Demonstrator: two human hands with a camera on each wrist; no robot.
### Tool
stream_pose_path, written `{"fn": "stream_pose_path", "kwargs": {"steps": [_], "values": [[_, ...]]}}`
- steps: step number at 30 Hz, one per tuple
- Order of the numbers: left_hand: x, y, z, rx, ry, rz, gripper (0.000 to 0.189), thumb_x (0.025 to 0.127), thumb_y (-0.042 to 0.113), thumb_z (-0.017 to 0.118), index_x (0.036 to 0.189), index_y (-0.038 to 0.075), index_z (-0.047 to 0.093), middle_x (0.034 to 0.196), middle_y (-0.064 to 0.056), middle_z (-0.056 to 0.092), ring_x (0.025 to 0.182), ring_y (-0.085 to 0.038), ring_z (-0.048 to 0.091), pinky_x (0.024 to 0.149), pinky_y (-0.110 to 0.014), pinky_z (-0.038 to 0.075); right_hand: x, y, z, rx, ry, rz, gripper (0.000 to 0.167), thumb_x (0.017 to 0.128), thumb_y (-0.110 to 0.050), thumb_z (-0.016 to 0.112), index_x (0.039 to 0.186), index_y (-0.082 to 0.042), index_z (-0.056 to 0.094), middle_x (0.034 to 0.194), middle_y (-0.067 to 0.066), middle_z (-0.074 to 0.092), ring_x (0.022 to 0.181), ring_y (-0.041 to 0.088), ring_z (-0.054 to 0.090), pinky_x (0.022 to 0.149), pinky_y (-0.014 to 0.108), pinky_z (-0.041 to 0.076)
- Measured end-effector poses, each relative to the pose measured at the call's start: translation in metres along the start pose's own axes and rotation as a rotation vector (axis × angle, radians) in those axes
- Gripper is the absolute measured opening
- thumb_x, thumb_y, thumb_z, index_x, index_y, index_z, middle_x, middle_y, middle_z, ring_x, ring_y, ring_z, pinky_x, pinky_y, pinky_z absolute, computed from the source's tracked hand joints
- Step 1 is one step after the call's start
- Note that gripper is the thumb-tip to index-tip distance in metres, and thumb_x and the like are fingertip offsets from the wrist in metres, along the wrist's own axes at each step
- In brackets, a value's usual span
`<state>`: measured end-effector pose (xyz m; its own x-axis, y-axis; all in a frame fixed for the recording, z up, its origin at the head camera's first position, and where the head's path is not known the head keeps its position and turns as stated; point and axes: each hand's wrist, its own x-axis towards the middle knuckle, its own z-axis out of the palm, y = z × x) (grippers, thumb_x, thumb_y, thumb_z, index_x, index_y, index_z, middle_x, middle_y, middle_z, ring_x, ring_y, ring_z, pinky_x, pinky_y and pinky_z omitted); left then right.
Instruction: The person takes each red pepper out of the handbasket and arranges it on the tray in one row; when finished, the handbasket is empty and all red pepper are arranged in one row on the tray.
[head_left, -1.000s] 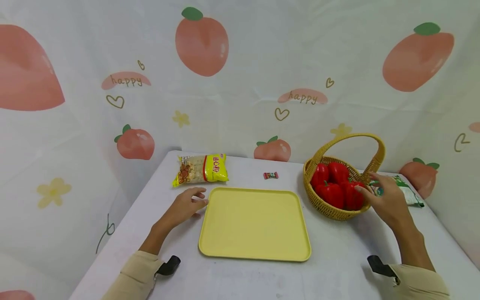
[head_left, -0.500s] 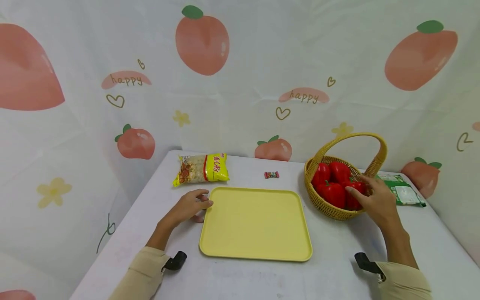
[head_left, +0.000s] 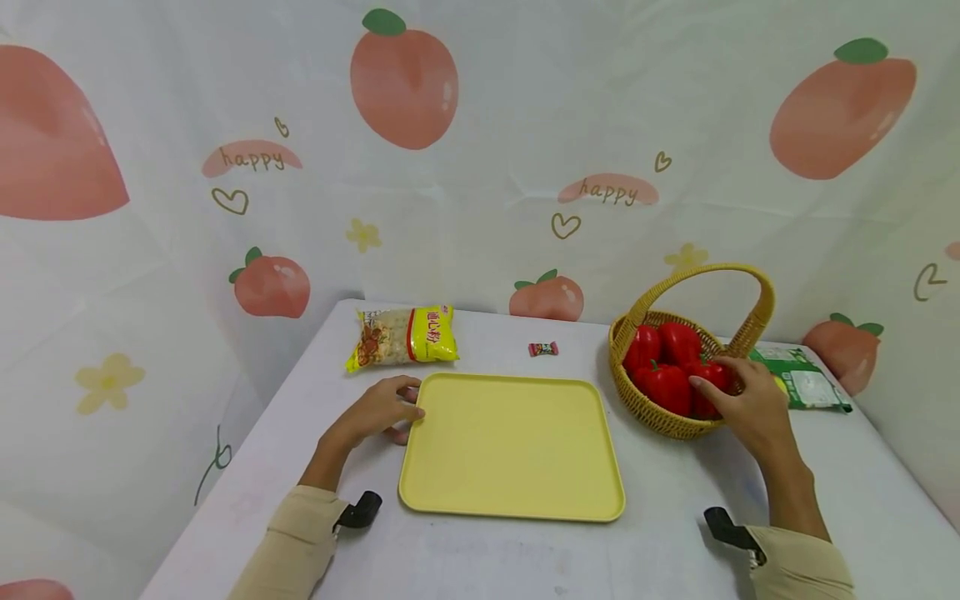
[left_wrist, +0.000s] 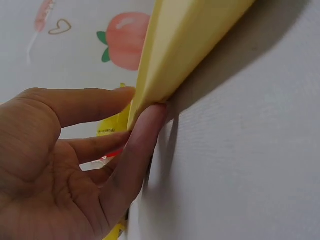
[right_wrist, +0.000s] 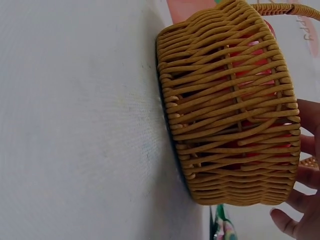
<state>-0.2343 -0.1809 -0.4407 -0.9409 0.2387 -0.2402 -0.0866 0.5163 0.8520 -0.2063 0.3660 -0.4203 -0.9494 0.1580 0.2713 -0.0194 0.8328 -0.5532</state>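
Observation:
My left hand point(head_left: 378, 408) pinches the left edge of a yellow rectangular tray point(head_left: 512, 514). In the left wrist view, the thumb lies on one side of the tray's rim point(left_wrist: 172, 60) and a finger presses under it. At the right, a woven wicker basket point(head_left: 660, 422) with an arched handle holds several red bell peppers point(head_left: 665, 390). My right hand point(head_left: 753, 408) reaches over the basket's near right rim, thumb and fingers around the rightmost bell pepper point(head_left: 711, 377). The right wrist view shows the basket's side point(right_wrist: 230, 115), which hides most of the grasp.
A yellow bag of pasta point(head_left: 405, 337) lies at the back left. A small wrapped candy point(head_left: 543, 349) is behind the tray. Behind my right hand lies a green and white packet point(head_left: 813, 383). A peach-print curtain point(head_left: 480, 167) hangs behind the white table point(head_left: 480, 562).
My right hand has moved left onto the rightmost bell pepper, its fingers closing round it. My left hand has moved slightly right and taken hold of the tray's left edge.

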Motion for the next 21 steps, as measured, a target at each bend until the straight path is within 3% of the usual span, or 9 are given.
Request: {"fn": "stream_pose_path", "kwargs": {"steps": [7, 13, 21], "values": [[0.0, 0.0, -0.001, 0.01, -0.01, 0.008, 0.064, 0.086, 0.003, 0.074, 0.147, -0.005, 0.053, 0.128, -0.021, 0.061, 0.091, -0.022, 0.067, 0.067, -0.036, 0.067, -0.002, 0.0, -0.002, 0.02, -0.012, 0.022, 0.072, 0.098, -0.05, 0.071, 0.144, 0.003, 0.056, 0.141, 0.036, 0.05, 0.126, 0.057, 0.046, 0.096, 0.077, 0.05], [0.0, 0.001, -0.001, 0.019, -0.02, 0.008, 0.065, 0.088, 0.003, 0.074, 0.148, -0.005, 0.052, 0.13, -0.021, 0.06, 0.095, -0.023, 0.066, 0.069, -0.035, 0.067, -0.005, -0.001, -0.007, 0.054, -0.027, 0.045, 0.071, 0.1, -0.049, 0.07, 0.145, 0.004, 0.054, 0.142, 0.036, 0.047, 0.127, 0.056, 0.045, 0.094, 0.074, 0.054], [-0.002, 0.004, -0.001, 0.013, -0.035, 0.004, 0.064, 0.089, 0.003, 0.074, 0.149, -0.005, 0.051, 0.131, -0.022, 0.059, 0.094, -0.023, 0.066, 0.069, -0.036, 0.067, -0.007, -0.005, -0.017, 0.08, 0.072, 0.054, 0.078, 0.1, -0.043, 0.072, 0.158, 0.001, 0.043, 0.156, 0.037, 0.04, 0.143, 0.059, 0.037, 0.099, 0.08, 0.046]]}}
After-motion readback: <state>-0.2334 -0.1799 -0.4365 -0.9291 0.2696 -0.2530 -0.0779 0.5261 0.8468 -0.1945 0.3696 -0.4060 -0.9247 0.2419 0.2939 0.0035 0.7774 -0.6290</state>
